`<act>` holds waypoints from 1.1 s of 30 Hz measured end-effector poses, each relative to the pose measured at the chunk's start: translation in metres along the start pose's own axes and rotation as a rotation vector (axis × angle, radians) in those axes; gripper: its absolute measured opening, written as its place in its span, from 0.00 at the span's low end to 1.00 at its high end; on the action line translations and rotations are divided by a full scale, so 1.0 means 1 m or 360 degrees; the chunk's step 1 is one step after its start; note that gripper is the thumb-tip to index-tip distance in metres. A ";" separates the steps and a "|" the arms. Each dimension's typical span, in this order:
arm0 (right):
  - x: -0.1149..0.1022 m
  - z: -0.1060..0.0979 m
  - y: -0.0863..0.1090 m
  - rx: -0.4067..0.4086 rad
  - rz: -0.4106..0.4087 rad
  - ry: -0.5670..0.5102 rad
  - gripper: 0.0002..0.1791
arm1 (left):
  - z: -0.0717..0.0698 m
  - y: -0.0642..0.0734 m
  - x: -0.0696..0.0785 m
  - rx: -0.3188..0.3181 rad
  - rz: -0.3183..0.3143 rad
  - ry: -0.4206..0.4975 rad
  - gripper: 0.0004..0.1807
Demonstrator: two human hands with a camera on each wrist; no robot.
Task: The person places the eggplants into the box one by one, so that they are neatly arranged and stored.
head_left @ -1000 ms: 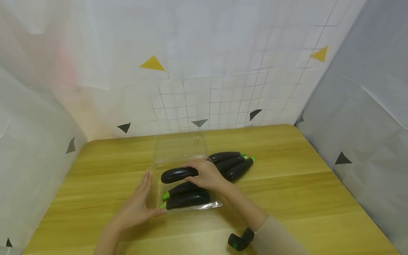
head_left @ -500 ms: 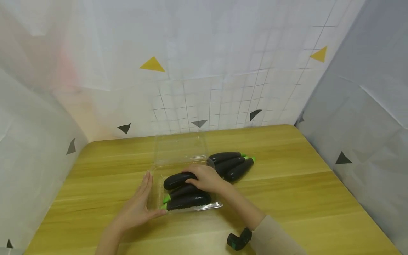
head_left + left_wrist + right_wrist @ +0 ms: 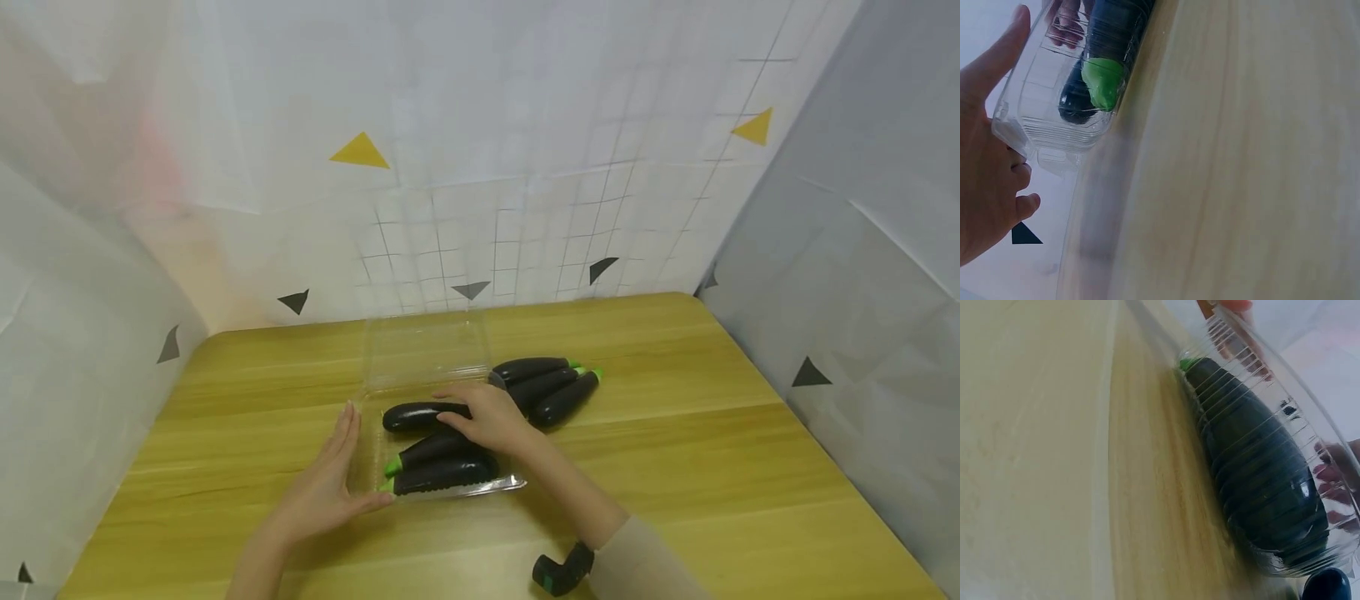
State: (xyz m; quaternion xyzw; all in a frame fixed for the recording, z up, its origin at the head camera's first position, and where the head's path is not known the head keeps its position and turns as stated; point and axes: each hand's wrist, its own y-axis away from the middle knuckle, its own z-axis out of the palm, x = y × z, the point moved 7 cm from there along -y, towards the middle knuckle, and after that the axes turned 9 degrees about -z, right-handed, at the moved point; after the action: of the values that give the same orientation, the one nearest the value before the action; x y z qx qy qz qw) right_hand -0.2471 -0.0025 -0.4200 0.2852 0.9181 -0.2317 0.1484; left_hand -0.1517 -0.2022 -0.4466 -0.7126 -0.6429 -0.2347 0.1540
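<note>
A clear plastic clamshell container [image 3: 491, 485] lies in front of me, its lid [image 3: 423, 346] folded back toward the wall. Inside, two dark eggplants with green stem ends, the nearer one [image 3: 450, 473] along the front wall and the other [image 3: 431, 450] just behind it, lie side by side. My right hand [image 3: 491, 417] grips a third eggplant [image 3: 412, 417] between thumb and fingers, over the rear of the container. Along the container's left side, my left hand [image 3: 322, 483] rests with straight fingers, its thumb at the front corner. Through the ribbed wall, the right wrist view shows an eggplant [image 3: 1260, 462] lengthwise.
Several more eggplants [image 3: 566, 398] lie bunched right of the container, stems pointing right. A black angular device [image 3: 562, 571] sits beside the right sleeve. White sheeted walls [image 3: 465, 233] with yellow and dark triangles border the wooden table [image 3: 712, 467] at back and sides.
The eggplant in my right hand came down toward the front two, then shifted back a little, apart from them. My left hand has stayed at the container's side.
</note>
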 end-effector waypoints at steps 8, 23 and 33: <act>0.002 -0.016 0.012 0.0338 0.0010 -0.0175 0.14 | 0.000 0.001 0.000 -0.0005 -0.0004 0.0009 0.69; 0.005 -0.044 0.043 0.0641 -0.0143 -0.0432 0.18 | 0.000 0.001 0.001 -0.0021 -0.0015 0.0011 0.70; 0.014 -0.063 0.067 0.0668 -0.0170 -0.0494 0.20 | -0.001 0.000 0.001 -0.0028 -0.0030 0.0018 0.69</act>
State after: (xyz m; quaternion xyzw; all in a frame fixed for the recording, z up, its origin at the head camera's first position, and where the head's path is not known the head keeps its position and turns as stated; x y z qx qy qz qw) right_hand -0.2268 0.0851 -0.3949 0.2221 0.8300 -0.4655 0.2125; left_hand -0.1515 -0.2019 -0.4448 -0.7066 -0.6466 -0.2457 0.1491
